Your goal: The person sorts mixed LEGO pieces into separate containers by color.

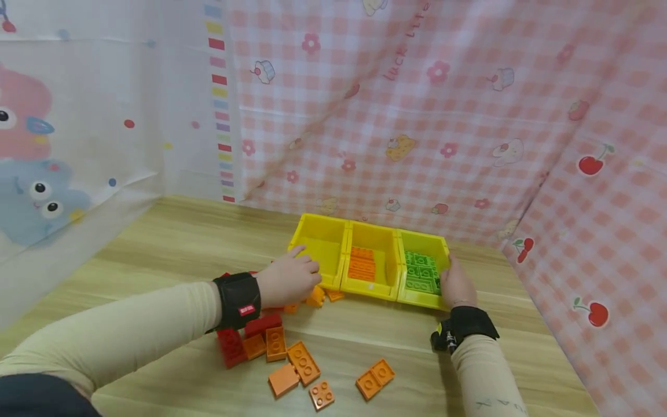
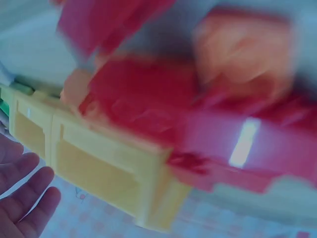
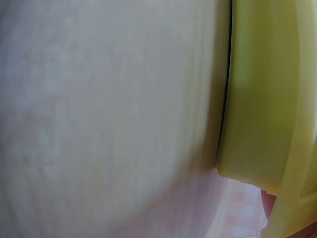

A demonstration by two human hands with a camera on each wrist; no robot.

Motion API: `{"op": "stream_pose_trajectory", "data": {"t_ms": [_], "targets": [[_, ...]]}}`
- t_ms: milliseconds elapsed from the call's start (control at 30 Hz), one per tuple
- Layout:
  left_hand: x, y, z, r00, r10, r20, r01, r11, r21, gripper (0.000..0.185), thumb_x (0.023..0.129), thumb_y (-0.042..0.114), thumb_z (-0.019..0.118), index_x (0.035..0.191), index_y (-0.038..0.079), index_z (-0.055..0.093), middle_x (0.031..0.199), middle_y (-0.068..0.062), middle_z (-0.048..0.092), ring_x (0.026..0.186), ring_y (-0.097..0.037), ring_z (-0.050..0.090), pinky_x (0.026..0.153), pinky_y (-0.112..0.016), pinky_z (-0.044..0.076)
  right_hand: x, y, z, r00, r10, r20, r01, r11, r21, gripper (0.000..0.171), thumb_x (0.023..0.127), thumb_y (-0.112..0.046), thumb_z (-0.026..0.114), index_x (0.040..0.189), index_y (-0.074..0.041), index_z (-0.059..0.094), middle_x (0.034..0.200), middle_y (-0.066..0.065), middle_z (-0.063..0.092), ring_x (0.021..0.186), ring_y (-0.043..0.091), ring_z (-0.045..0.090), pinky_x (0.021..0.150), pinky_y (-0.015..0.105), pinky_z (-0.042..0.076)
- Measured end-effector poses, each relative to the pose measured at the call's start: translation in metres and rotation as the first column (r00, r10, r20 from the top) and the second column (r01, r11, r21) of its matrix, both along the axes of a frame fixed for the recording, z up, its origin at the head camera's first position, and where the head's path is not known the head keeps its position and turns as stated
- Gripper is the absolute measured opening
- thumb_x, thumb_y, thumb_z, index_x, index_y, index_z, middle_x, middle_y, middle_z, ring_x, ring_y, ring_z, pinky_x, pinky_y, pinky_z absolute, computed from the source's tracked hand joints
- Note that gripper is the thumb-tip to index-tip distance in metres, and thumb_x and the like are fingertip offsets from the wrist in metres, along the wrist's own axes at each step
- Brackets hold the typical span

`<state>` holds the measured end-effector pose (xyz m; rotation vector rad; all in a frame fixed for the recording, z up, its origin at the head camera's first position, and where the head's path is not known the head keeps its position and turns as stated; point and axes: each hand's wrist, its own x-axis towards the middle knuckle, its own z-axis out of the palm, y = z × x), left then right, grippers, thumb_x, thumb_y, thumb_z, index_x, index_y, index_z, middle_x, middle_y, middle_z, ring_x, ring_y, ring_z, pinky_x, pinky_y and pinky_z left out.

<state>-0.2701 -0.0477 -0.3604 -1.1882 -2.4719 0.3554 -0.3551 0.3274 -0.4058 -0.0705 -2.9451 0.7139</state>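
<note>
Step in hand, as I judge it from my feed: bricks being sorted by colour, bins being steadied; left hand (image 1: 289, 281) relaxed, holding nothing, left bin (image 1: 320, 255) just ahead of its fingers; right hand (image 1: 458, 285) against the outer side of the right bin (image 1: 422, 299), grip I cannot tell; next move probably calls for picking up red bricks (image 1: 230, 346), near and behind the left hand; bricks studded, glossy, red ones jumbled with orange bricks (image 1: 303, 362).
</note>
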Motion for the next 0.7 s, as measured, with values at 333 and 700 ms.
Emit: {"op": "stream_pose_trajectory", "data": {"t_ms": [333,700], "targets": [[0.012,-0.04,-0.019,0.992,0.118,0.041,-0.119,0.992,0.036,0.007,0.085,0.019,0.067,0.089,0.014,0.07,0.088,-0.001,0.063,0.091,-0.022,0.059,0.094,-0.049,0.038,0.002,0.002,0.0,1.0,-0.015,-0.005,0.015,1.0,-0.002,0.051,0.098,-0.008,0.029,0.145,0.006,0.018,0.141,0.029,0.032,0.124,0.044,0.036,0.099,0.054,0.03],[0.001,-0.025,-0.025,0.977,0.205,0.05,-0.203,0.978,-0.054,0.006,0.086,0.018,0.065,0.083,0.016,0.07,0.078,0.001,0.061,0.075,-0.018,0.056,0.069,-0.033,0.04,0.002,-0.003,0.003,1.0,-0.023,-0.003,0.023,0.999,-0.028,0.051,0.098,-0.008,0.03,0.146,0.004,0.018,0.141,0.028,0.032,0.125,0.043,0.036,0.099,0.054,0.03]]}}
